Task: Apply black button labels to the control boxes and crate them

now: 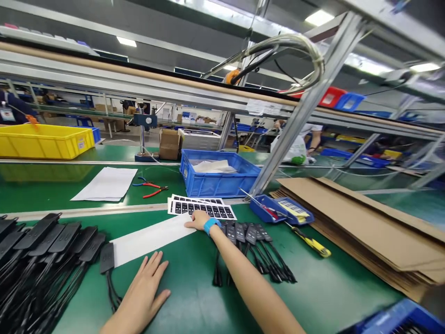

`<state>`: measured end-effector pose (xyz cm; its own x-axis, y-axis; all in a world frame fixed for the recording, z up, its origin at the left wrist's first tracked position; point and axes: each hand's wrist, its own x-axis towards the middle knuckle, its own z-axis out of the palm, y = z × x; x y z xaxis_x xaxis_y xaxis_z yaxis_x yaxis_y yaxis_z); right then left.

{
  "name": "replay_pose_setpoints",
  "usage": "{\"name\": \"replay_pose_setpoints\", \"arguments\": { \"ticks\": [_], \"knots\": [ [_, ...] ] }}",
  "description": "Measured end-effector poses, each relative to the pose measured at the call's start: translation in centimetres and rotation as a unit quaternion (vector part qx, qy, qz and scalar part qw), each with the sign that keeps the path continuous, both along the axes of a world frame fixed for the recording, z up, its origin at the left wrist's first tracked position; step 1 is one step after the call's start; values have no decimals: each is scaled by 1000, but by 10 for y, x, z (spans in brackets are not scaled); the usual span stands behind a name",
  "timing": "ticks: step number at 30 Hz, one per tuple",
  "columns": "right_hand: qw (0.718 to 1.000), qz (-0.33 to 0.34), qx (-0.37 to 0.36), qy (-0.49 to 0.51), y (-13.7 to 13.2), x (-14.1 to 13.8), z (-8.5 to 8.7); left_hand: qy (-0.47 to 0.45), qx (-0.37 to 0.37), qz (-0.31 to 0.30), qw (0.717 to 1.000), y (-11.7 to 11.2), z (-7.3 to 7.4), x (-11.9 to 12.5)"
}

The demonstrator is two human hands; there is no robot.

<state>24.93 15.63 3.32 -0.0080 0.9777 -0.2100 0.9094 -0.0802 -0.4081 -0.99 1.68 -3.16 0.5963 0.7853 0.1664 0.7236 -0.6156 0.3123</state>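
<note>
My left hand [144, 285] lies palm down with fingers spread, just below a long white paper strip [149, 239]. At the strip's right end, the closed fingers of my right hand [199, 220] grip its edge; a blue band is on that wrist. A black adapter box with cables [107, 258] sits against the strip's left end. Beyond my right hand lie label sheets [205, 209] with rows of black labels. Several black adapters with short cables [251, 233] are beside my right forearm, which partly hides them. More black adapters [64, 237] are heaped at the left.
White paper sheets [106, 184] and red-and-blue pliers [151, 186] lie farther back. A blue bin [222, 185], a small blue tray [266, 213], a yellow-handled tool [313, 242] and stacked cardboard [361, 222] stand around. A metal post [302, 111] rises at right; a yellow bin [45, 141] is at far left.
</note>
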Motion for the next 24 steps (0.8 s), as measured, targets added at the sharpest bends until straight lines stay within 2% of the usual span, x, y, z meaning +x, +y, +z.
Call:
{"name": "replay_pose_setpoints", "arguments": {
  "ticks": [3,6,8,10,13,16,18,20,22,24],
  "knots": [
    [991,5,35,130,0,3,2,0,21,-7,1000,2,-7,-1],
    [954,-14,121,273,5,17,18,-5,24,-12,1000,2,-8,-1],
    [909,-52,205,360,14,35,35,-9,22,-10,1000,1,-7,0],
    [850,-108,289,427,26,59,53,-8,21,-9,1000,0,-6,1],
    [769,-189,367,487,44,95,73,-1,24,-11,1000,-1,-6,2],
    [728,-230,396,510,54,121,82,3,32,-11,999,-1,-5,3],
    [725,-234,399,509,57,128,82,10,35,-12,999,-2,-2,3],
    [745,-222,390,493,61,125,76,23,32,-13,999,-3,4,4],
    [787,-192,365,459,64,114,64,37,25,-14,999,-4,10,5],
    [846,-146,315,404,67,97,46,48,17,-12,999,-5,16,6]
  ]
}}
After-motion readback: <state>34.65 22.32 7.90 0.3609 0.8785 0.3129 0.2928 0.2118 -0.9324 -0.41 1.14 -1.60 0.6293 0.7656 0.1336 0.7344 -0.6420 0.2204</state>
